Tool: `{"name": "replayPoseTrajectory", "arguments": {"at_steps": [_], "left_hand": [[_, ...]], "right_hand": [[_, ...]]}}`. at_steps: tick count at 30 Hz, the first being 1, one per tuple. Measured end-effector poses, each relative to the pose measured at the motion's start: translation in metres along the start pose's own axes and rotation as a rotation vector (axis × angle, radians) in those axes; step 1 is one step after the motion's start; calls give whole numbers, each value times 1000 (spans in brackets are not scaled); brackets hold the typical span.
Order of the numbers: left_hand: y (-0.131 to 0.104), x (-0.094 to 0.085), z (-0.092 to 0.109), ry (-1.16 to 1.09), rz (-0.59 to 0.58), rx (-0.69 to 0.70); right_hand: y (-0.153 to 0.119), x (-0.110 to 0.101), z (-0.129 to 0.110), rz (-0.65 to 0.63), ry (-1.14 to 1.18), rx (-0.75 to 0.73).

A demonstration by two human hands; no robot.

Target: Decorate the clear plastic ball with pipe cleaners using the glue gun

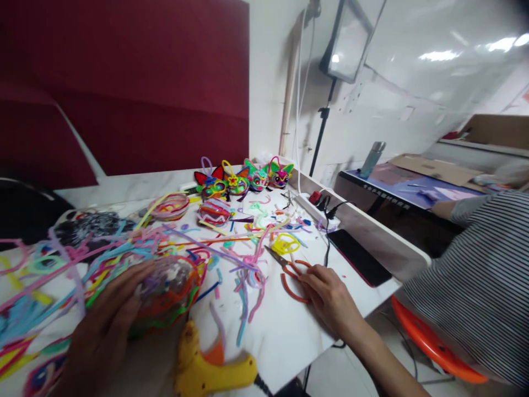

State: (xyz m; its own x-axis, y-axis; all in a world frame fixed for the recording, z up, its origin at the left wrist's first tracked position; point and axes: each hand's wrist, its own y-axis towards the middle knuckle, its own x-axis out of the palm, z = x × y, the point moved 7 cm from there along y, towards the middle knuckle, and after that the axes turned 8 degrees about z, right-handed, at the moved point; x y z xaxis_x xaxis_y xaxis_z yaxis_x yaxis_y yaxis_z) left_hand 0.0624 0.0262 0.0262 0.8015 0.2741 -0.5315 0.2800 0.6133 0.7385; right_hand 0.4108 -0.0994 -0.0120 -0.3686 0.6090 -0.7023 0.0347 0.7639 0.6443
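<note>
Clear orange-edged shell [171, 278], inside blurred, sits in the left grip [108, 317].

Ahead of me, a large dark red, creased sheet [144, 82] covers the left part of a plain white wall [270, 66]. To its right I see a rectangular, black-edged lamp panel [349, 44] on a slim black stand [320, 138]. Bright glare [440, 55] gleams on a glossy white wall surface [421, 99] beyond. My white, grey-veined table [285, 336] has a raised white edge board [378, 238]; past it stand a purple-topped table [392, 179] and a bright orange stool seat [438, 347] above the pale floor [351, 375].
</note>
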Motion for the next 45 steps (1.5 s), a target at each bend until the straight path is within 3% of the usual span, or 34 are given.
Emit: {"name": "replayPoseTrajectory", "arguments": {"at_steps": [2,8,14,19,23,26,34,45], "left_hand": [[-3,2,-9,-29,-3,-110],[0,1,4,-92,-15,-55],[1,2,8,-101,9,-33],[2,1,11,-122,23,-10],[3,2,12,-151,20,-10],[3,3,11,-154,17,-28],[4,4,8,-131,17,-29],[3,4,8,-132,28,-16]], "right_hand": [[0,-1,-4,-6,-47,-22],[7,-5,-49,-28,141,-111],[12,-3,-108,-291,498,-104],[14,1,-140,-501,557,-164],[7,11,-150,-647,487,-194],[0,17,-155,-685,414,-226],[-6,27,-159,-605,259,-275],[-5,32,-161,-557,240,-371]]}}
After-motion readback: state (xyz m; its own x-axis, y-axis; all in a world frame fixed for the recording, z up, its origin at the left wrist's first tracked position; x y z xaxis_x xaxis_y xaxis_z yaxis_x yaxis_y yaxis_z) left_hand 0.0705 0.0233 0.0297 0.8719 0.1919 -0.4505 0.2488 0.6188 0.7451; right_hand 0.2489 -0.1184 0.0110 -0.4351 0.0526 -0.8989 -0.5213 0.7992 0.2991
